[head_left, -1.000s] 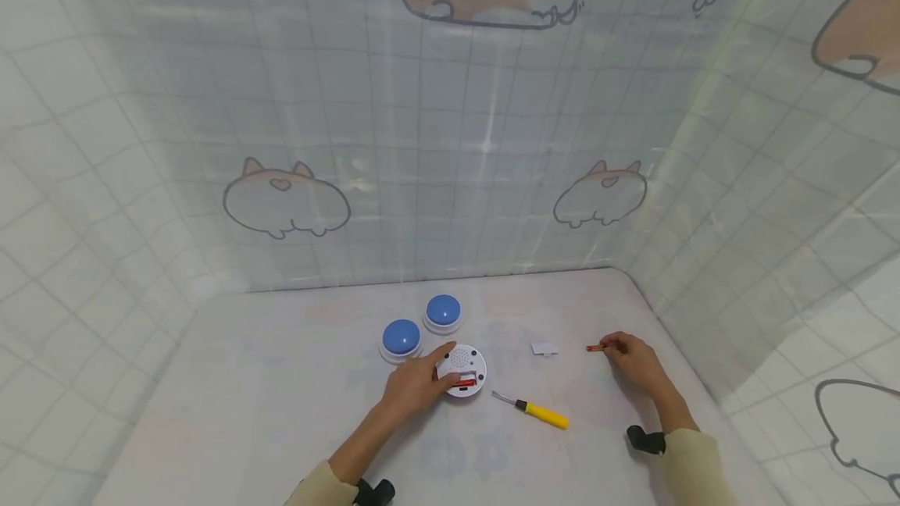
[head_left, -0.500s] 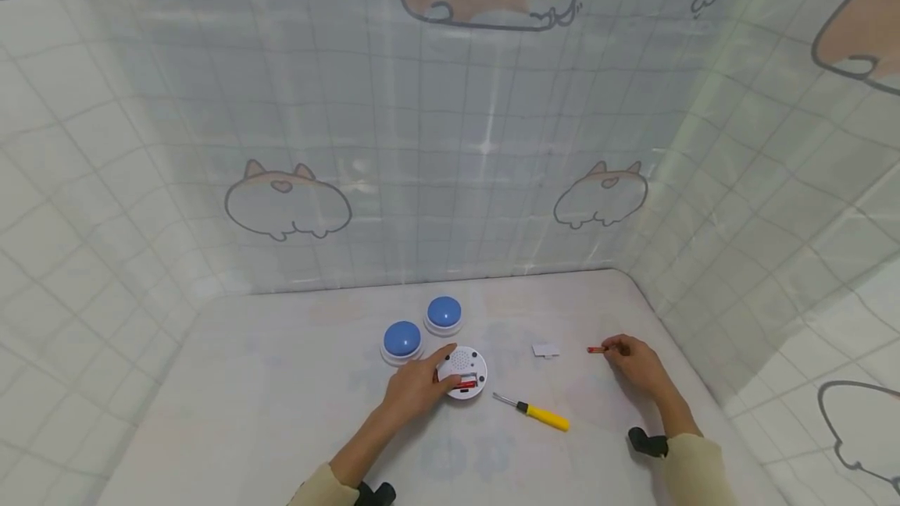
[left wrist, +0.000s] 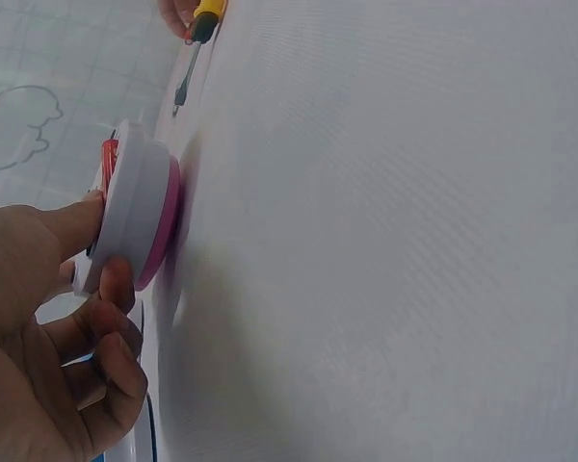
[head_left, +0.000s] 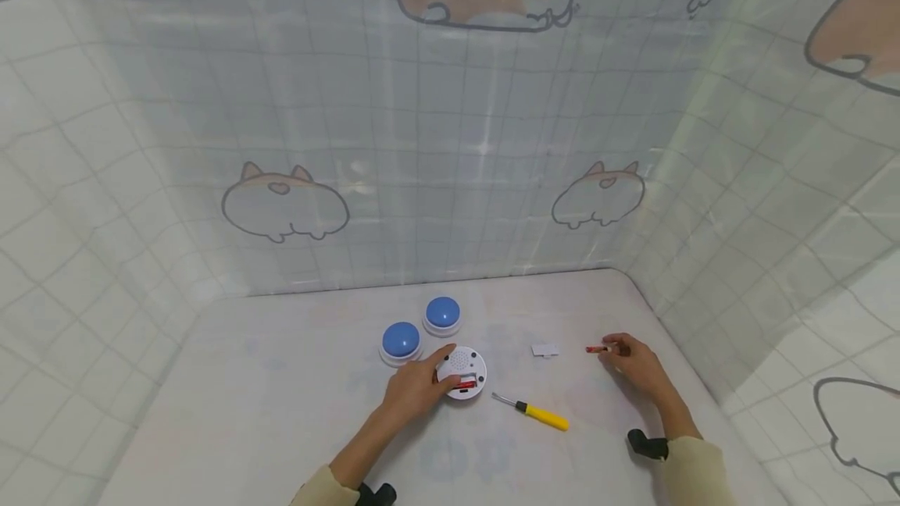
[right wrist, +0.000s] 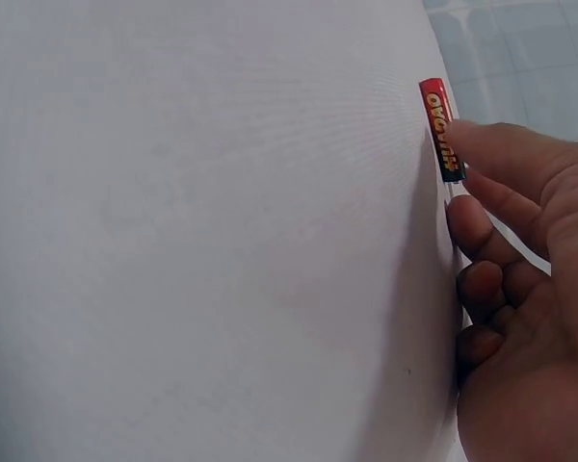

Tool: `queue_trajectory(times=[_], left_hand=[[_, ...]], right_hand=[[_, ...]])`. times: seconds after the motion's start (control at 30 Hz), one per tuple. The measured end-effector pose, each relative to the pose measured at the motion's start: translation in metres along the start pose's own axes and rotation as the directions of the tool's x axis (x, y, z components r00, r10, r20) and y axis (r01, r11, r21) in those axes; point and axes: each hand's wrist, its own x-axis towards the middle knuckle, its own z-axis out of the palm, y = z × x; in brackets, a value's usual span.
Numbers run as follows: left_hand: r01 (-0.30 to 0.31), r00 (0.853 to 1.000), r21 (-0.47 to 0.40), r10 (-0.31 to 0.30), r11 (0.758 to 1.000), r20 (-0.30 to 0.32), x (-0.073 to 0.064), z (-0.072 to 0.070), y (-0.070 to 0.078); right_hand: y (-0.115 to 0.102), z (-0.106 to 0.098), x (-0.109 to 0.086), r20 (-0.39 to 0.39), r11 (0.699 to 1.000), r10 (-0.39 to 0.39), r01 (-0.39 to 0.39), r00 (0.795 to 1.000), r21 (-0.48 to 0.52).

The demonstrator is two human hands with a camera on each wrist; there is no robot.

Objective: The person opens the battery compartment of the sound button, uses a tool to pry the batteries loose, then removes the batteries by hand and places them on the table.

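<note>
Gripping the round white device [head_left: 460, 361], the left hand [head_left: 413, 390] holds it just left of the yellow screwdriver [head_left: 545, 416]. On the right of the desk [head_left: 281, 389], the right hand [head_left: 636, 363] pinches a red battery [right wrist: 433, 104].

I can read a plus sign [right wrist: 451, 165] on the red battery [right wrist: 437, 127]; its yellow lettering [right wrist: 436, 103] I cannot spell out.

Push-buttons [head_left: 401, 340] are standing beyond the left hand [head_left: 413, 391]; in its grip a device [head_left: 460, 360] is resting, one battery [head_left: 467, 385] inside. Between it and the right hand [head_left: 638, 364], which is pinching another battery [head_left: 594, 350], a screwdriver [head_left: 543, 416] and panel [head_left: 544, 350] are lying.
</note>
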Motion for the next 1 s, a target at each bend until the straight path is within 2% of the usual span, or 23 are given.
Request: queue_trajectory(times=[0.2,0.33,0.43,0.57,0.67,0.73,0.87,0.93,1.0], left_hand=[[0.005,1.0,-0.004,-0.005,1.0,0.008,0.0,-0.001,-0.001],[0.004,1.0,-0.003,-0.004,1.0,0.01,-0.001,-0.001,-0.001],[-0.003,1.0,-0.003,0.003,1.0,0.007,0.0,-0.002,-0.001],[-0.011,1.0,-0.005,0.011,1.0,0.004,0.001,-0.002,-0.001],[-0.01,1.0,-0.009,0.01,1.0,0.004,0.001,-0.003,-0.001],[-0.004,1.0,-0.013,0.004,1.0,0.009,0.002,-0.003,-0.001],[-0.009,1.0,-0.005,0.009,1.0,0.015,0.002,-0.003,0.001],[-0.011,1.0,-0.002,0.011,1.0,0.018,0.002,-0.004,0.002],[-0.014,1.0,0.003,0.014,1.0,0.016,0.001,-0.004,0.003]], right_hand=[[-0.007,0.001,-0.004,-0.017,1.0,-0.006,0.006,1.0,-0.007],[-0.021,0.004,-0.011,-0.046,1.0,-0.024,0.024,0.999,0.0],[-0.042,0.011,-0.014,-0.075,0.997,-0.072,0.072,0.995,-0.006],[-0.084,0.028,-0.02,-0.071,0.98,-0.2,0.199,0.977,-0.013],[-0.115,0.051,-0.029,0.011,0.95,-0.311,0.311,0.95,-0.014],[-0.132,0.068,-0.036,0.108,0.928,-0.369,0.372,0.923,-0.007],[-0.154,0.102,-0.047,0.291,0.884,-0.444,0.467,0.848,-0.012],[-0.161,0.115,-0.05,0.327,0.864,-0.464,0.502,0.823,-0.039],[-0.166,0.124,-0.053,0.333,0.845,-0.485,0.531,0.809,-0.059]])
